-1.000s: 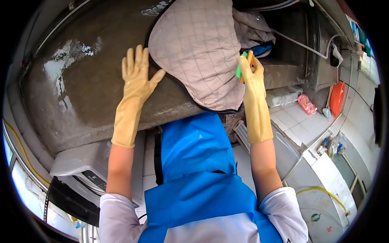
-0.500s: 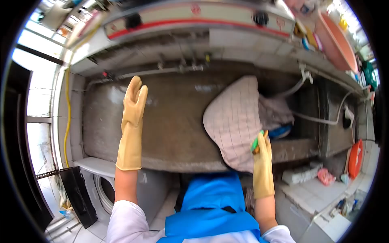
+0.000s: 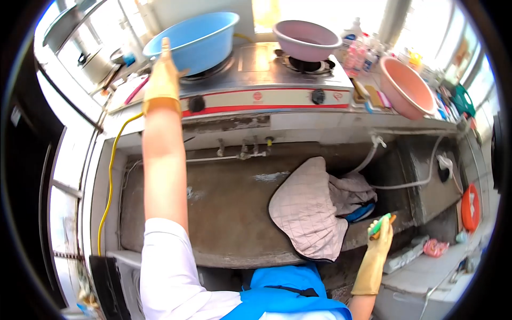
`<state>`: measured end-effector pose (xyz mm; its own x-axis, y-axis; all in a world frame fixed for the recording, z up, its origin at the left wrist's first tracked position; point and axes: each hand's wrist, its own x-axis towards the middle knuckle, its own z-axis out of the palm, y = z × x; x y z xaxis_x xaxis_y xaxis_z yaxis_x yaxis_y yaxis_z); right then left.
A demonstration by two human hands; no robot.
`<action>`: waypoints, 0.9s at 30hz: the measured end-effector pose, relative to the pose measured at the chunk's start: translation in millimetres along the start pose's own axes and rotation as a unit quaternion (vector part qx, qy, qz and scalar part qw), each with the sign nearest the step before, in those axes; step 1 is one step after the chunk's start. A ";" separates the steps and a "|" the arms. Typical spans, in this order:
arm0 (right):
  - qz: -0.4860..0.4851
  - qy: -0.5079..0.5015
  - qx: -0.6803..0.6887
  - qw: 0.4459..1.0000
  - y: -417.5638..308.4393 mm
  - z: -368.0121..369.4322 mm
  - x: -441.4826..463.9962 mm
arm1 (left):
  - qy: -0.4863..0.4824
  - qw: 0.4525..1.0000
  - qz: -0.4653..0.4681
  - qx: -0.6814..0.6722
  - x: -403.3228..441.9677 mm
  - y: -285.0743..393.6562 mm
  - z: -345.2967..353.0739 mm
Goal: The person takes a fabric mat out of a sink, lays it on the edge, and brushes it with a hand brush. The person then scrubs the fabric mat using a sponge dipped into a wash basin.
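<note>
My left hand (image 3: 163, 80), in a yellow rubber glove, reaches up to the left side of a light blue basin (image 3: 216, 40) on the gas stove. Its fingers point upward across the basin's rim and the thumb stands apart; whether it touches the basin I cannot tell. Low at the right, my right hand (image 3: 380, 242), gloved too, is closed on a scrub brush (image 3: 380, 225) with green and orange parts. To its left a pinkish-grey quilted cloth (image 3: 306, 205) with dark edging lies spread over the stone sink slab (image 3: 229, 213), its far part bunched beside a blue item (image 3: 360, 212).
A mauve basin (image 3: 306, 40) sits on the stove's right burner. Bottles (image 3: 356, 56) and a peach basin (image 3: 408, 88) stand right of the stove (image 3: 256, 69). Taps and a pipe (image 3: 242, 153) run along the back wall. A hose (image 3: 410, 184) crosses the sink's right end.
My left hand has gone from above the slab up to the blue basin. My right hand has moved right, off the cloth, with the brush. The view has tilted up, showing the stove top.
</note>
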<state>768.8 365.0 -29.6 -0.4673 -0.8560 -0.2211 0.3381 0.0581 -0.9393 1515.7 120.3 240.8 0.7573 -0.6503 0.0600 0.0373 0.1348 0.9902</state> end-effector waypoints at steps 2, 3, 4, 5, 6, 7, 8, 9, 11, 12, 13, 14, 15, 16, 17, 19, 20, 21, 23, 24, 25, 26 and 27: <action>-0.044 0.055 0.028 0.997 -19.8 -45.6 -11.8 | -0.119 0.982 0.118 0.092 27.6 -13.3 -22.9; -0.047 0.103 0.053 0.992 -31.2 -66.5 -23.6 | -0.166 0.960 0.157 0.159 41.3 -22.4 -40.1; -0.053 0.156 0.080 0.983 -44.9 -84.8 -36.0 | -0.212 0.933 0.191 0.219 53.5 -28.9 -56.7; -0.062 0.194 0.096 0.974 -53.8 -110.3 -47.8 | -0.255 0.905 0.216 0.263 67.9 -34.1 -71.4; -0.072 0.233 0.116 0.963 -60.1 -131.5 -63.3 | -0.294 0.882 0.230 0.288 75.8 -33.8 -80.3; -0.062 0.332 0.123 0.933 -80.9 -124.4 -87.3 | -0.325 0.868 0.231 0.297 93.8 -38.0 -88.5; -0.079 0.353 0.124 0.924 -76.0 -157.6 -98.9 | -0.351 0.860 0.223 0.295 106.5 -40.6 -91.8; -0.089 0.382 0.133 0.910 -68.5 -195.7 -107.2 | -0.373 0.865 0.197 0.273 116.9 -44.2 -94.3; -0.100 0.440 0.143 0.881 -58.8 -246.2 -133.5 | -0.364 0.894 0.128 0.230 137.8 -50.9 -90.9; -0.103 0.469 0.144 0.865 -58.4 -256.3 -146.2 | -0.343 0.927 0.047 0.145 149.1 -54.9 -87.7; -0.114 0.502 0.149 0.844 -58.5 -258.3 -158.4 | -0.315 0.947 -0.050 0.019 161.6 -58.6 -82.9; -0.109 0.498 0.171 0.843 -48.8 -282.5 -166.7 | -0.281 0.946 -0.127 -0.096 172.0 -61.8 -78.7; -0.103 0.530 0.192 0.820 -44.0 -290.0 -172.6 | -0.259 0.937 -0.171 -0.162 177.1 -61.8 -74.6; -0.098 0.559 0.212 0.795 -39.4 -300.0 -176.9 | -0.246 0.935 -0.182 -0.179 171.0 -56.3 -68.2; -0.098 0.565 0.216 0.790 -32.9 -308.9 -183.5 | -0.232 0.950 -0.167 -0.124 164.4 -48.6 -68.5; -0.067 0.569 0.224 0.789 -15.5 -335.5 -191.4 | -0.197 0.971 -0.134 -0.014 134.6 -28.3 -68.0; -0.063 0.572 0.225 0.787 -9.4 -345.0 -192.7 | -0.177 0.975 -0.129 -0.036 108.5 -17.4 -63.3; -0.067 0.575 0.222 0.784 -2.9 -352.6 -194.4 | -0.157 0.978 -0.124 -0.058 87.5 -8.5 -60.7; -0.068 0.583 0.221 0.779 16.8 -379.3 -189.1 | -0.158 0.981 -0.091 -0.060 42.8 11.7 -60.1; -0.066 0.586 0.222 0.776 26.3 -398.3 -183.4 | -0.179 0.981 -0.066 -0.041 25.5 18.0 -64.5; -0.065 0.584 0.225 0.777 21.9 -393.8 -178.3 | -0.176 0.981 -0.069 -0.033 7.5 26.4 -68.9; -0.065 0.581 0.229 0.778 16.5 -384.7 -170.6 | -0.182 0.977 -0.105 -0.047 -21.6 39.0 -65.1; -0.079 0.550 0.234 0.798 20.9 -389.3 -162.1 | -0.186 0.970 -0.142 -0.063 -54.2 43.6 -58.9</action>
<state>533.6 704.9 -115.5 -0.8811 0.1504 -0.4484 0.3521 -0.4242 -0.8343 1514.7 205.5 273.3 0.4187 -0.8961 -0.1477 0.3062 -0.0138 0.9519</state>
